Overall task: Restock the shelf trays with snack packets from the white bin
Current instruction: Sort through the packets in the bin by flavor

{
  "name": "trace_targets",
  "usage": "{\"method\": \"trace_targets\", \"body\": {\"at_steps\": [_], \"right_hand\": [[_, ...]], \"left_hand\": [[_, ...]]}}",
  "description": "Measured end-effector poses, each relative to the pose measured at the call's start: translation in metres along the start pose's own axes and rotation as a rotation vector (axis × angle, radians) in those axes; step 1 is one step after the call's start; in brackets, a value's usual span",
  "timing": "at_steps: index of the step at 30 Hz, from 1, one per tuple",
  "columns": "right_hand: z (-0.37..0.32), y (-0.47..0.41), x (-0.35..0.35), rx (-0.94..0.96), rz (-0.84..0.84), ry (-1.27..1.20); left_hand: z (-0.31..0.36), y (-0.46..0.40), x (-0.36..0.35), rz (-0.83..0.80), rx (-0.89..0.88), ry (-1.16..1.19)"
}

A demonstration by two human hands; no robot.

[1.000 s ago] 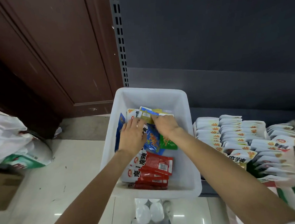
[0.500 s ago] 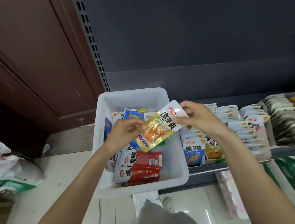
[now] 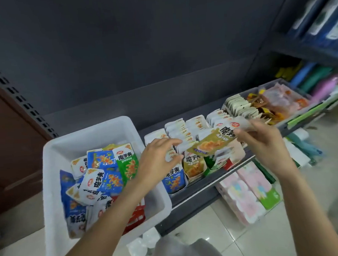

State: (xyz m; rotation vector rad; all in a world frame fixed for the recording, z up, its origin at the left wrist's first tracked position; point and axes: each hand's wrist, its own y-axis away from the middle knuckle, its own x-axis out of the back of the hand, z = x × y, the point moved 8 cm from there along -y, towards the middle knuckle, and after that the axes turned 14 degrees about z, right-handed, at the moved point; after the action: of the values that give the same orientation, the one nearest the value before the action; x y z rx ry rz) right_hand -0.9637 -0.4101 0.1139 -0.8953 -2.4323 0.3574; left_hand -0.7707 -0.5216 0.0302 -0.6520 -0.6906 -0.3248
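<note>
The white bin (image 3: 55, 152) sits at the left end of the grey shelf (image 3: 211, 186), and everything else reads off from it. Inside the bin lies a loose heap of snack packets (image 3: 100, 179): blue ones, a green one standing toward the bin's far right corner, and red ones under the person's left forearm near its front wall.

Just right of the bin, on the same shelf, stand the shelf trays (image 3: 195, 138), packed with upright rows of white-topped packets; the front packets show blue, yellow and green faces. Further right of the bin, past those rows, a clear tray (image 3: 291, 101) holds orange and pale wrapped snacks.

The right hand (image 3: 261, 141) hovers above the trays, well to the right of the bin. Its thumb and fingers pinch the white top end of a yellow packet (image 3: 211, 143); the packet slants down and back toward the bin, its yellow lower end hanging free over the front of the rows, clear of the fingers.

The left hand (image 3: 158, 161) reaches across the bin's right wall to the nearest tray. Its fingers are spread and lightly bent, fingertips (image 3: 176, 142) on the tops of the packets in the rows by the bin, thumb below; whether they actually grip a packet I cannot tell

Pink and white packs (image 3: 246, 194) lie on the tiled floor below the shelf, to the bin's right
</note>
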Motion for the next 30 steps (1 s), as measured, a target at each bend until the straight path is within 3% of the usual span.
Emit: {"method": "trace_targets", "body": {"at_steps": [6, 13, 19, 24, 27, 30], "right_hand": [[0.037, 0.008, -0.052, 0.315, -0.168, 0.459], [0.061, 0.016, -0.109, 0.606, -0.264, 0.792], [0.067, 0.018, -0.126, 0.651, -0.271, 0.892], [0.047, 0.011, -0.114, 0.590, -0.166, 0.686], [0.020, 0.007, -0.111, 0.444, -0.182, 0.417], [-0.014, 0.019, -0.128, 0.354, -0.301, 0.188]], "left_hand": [[0.007, -0.001, -0.034, -0.093, -0.083, -0.101], [0.011, -0.010, -0.039, -0.032, -0.147, -0.207], [0.004, -0.008, -0.047, -0.014, -0.120, -0.280], [0.010, -0.008, -0.020, 0.130, -0.076, -0.183], [0.003, 0.007, 0.028, 0.426, -0.004, -0.082], [-0.020, 0.040, 0.076, 0.663, 0.054, -0.086]]}}
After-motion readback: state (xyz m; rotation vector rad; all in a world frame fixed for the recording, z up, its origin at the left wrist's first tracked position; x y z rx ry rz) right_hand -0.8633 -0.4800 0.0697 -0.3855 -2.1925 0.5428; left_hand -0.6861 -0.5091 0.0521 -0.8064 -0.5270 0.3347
